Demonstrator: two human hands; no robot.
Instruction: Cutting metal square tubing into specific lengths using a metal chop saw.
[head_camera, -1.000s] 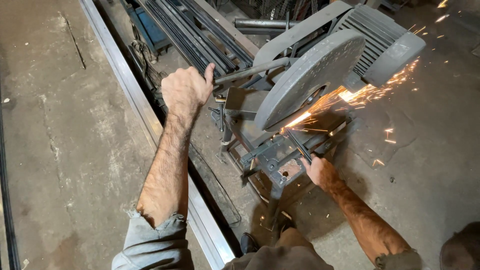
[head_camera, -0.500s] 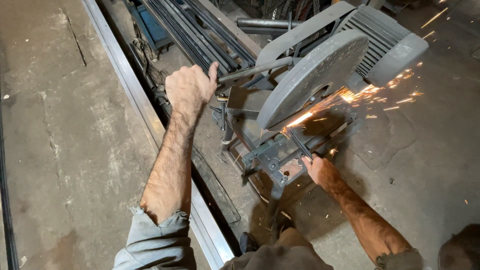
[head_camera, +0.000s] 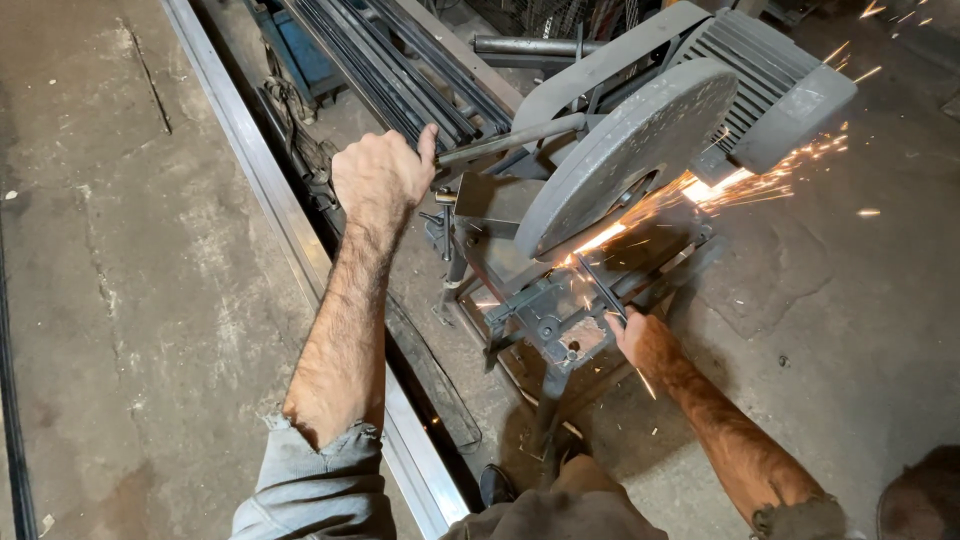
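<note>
Chop saw (head_camera: 640, 150) mid-cut at frame centre, sparks (head_camera: 760, 175) flying to the upper right.
Left hand (head_camera: 380, 175), fingers wrapped tight around the saw's handle bar (head_camera: 510, 140), which runs right toward the grey blade guard; right hand (head_camera: 640, 335) lower right, fingers pinching a thin metal rod (head_camera: 600, 285) lying diagonally under the blade. Long steel rail (head_camera: 300, 250) on the floor at left, bar stock (head_camera: 400, 70) stacked upper centre.

Left hand (head_camera: 380, 178) bare, forearm hairy, grey-blue sleeve (head_camera: 318, 478) rolled near elbow at 7 o'clock, cuff edge frayed. Right hand (head_camera: 643, 338) bare, forearm bare, darker olive-grey sleeve (head_camera: 797, 520) bunched at 5 o'clock. Brownish trouser knee (head_camera: 560, 505) at 6 o'clock, dark shoe toe (head_camera: 495, 486) just beside it.
</note>
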